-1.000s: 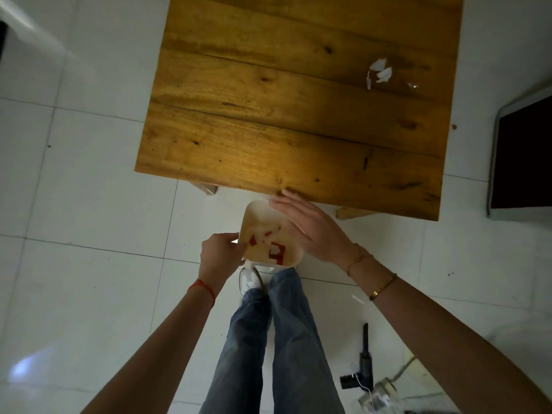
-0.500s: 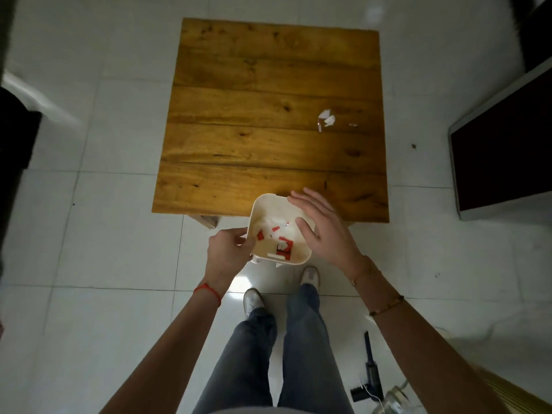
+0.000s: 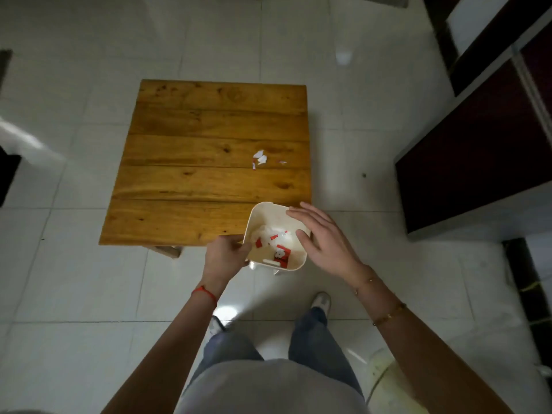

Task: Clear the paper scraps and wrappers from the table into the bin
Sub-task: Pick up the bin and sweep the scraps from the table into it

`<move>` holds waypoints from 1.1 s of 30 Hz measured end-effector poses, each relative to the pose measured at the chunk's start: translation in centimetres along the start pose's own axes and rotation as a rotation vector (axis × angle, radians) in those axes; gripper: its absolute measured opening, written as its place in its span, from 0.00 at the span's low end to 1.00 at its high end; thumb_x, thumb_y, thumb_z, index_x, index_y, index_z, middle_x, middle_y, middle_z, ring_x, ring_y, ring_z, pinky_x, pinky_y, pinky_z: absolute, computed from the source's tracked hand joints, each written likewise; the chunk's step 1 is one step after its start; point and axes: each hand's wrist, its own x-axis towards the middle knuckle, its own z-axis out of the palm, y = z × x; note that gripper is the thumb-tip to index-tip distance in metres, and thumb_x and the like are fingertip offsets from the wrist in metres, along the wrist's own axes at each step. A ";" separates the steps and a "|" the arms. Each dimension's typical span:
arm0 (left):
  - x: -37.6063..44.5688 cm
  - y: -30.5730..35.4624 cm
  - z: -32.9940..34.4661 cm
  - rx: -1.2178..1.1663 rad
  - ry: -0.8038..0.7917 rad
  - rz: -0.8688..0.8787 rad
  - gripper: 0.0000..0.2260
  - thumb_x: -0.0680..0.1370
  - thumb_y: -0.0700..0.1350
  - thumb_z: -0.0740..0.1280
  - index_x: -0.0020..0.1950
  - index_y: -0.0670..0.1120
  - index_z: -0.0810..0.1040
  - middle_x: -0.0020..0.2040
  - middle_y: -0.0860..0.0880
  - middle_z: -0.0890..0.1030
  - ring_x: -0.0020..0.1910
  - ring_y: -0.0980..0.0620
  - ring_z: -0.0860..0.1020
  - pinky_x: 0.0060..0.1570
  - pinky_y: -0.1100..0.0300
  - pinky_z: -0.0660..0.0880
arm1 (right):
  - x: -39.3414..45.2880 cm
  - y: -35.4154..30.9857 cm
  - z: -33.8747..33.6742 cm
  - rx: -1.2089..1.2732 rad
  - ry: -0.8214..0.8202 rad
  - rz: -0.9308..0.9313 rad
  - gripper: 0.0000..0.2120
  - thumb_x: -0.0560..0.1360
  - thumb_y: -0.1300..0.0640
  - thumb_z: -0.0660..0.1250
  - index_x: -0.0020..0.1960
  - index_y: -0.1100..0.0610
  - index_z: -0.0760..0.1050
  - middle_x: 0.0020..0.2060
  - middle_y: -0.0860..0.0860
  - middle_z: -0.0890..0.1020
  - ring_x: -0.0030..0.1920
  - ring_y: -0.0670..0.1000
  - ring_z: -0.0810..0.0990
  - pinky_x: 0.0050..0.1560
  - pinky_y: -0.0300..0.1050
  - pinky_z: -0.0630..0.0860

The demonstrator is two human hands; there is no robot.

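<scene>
A small cream bin (image 3: 263,212) is held in the air at the near right corner of the square wooden table (image 3: 191,186). My left hand (image 3: 224,258) grips the bin's left rim. My right hand (image 3: 324,234) rests flat against the bin's right rim, fingers spread, holding nothing. Inside the bin lie red-and-white wrappers (image 3: 280,252) and white paper bits. A few white paper scraps (image 3: 260,159) and one tiny scrap (image 3: 282,162) lie on the table, right of its middle.
A dark cabinet (image 3: 478,162) stands on the right of the white tiled floor. My legs and shoes (image 3: 321,303) are below the bin. A dark object sits at the left edge (image 3: 7,177).
The view has pulled back and up, so the whole table now shows. The bin has risen from below the table edge to level with the near right corner, both hands staying on it.
</scene>
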 end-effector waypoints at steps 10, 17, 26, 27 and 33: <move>0.3 9.1 11.3 -0.058 0.058 -0.024 0.07 0.74 0.41 0.66 0.40 0.46 0.84 0.38 0.42 0.86 0.36 0.47 0.85 0.43 0.47 0.83 | -0.3 9.4 -11.8 -0.059 -0.050 -0.071 0.19 0.81 0.56 0.62 0.71 0.53 0.71 0.70 0.48 0.74 0.75 0.47 0.64 0.75 0.40 0.58; 4.3 12.4 14.1 -0.045 0.140 -0.085 0.10 0.76 0.44 0.66 0.52 0.41 0.83 0.43 0.41 0.86 0.39 0.46 0.85 0.43 0.49 0.83 | 5.4 13.6 -14.9 -0.054 -0.116 -0.142 0.20 0.81 0.56 0.62 0.72 0.54 0.71 0.71 0.49 0.74 0.75 0.49 0.65 0.76 0.46 0.61; 12.4 15.1 14.9 -0.128 0.291 -0.230 0.11 0.76 0.48 0.66 0.55 0.46 0.83 0.38 0.51 0.85 0.31 0.57 0.83 0.32 0.61 0.81 | 20.8 17.6 -16.4 -0.141 -0.276 -0.351 0.21 0.82 0.53 0.58 0.75 0.53 0.67 0.73 0.48 0.70 0.76 0.46 0.62 0.73 0.27 0.48; 13.3 15.4 14.9 -0.158 0.299 -0.251 0.12 0.76 0.48 0.66 0.56 0.47 0.82 0.40 0.50 0.85 0.32 0.55 0.84 0.34 0.58 0.82 | 22.8 17.8 -16.6 -0.151 -0.300 -0.375 0.21 0.82 0.53 0.58 0.75 0.52 0.66 0.74 0.47 0.70 0.76 0.45 0.61 0.73 0.28 0.48; 18.0 17.4 14.8 -0.238 0.411 -0.359 0.14 0.76 0.45 0.66 0.61 0.46 0.80 0.44 0.51 0.83 0.32 0.54 0.83 0.34 0.59 0.82 | 33.5 18.1 -16.5 -0.150 -0.444 -0.524 0.22 0.82 0.54 0.58 0.75 0.54 0.66 0.74 0.48 0.69 0.77 0.44 0.59 0.76 0.35 0.53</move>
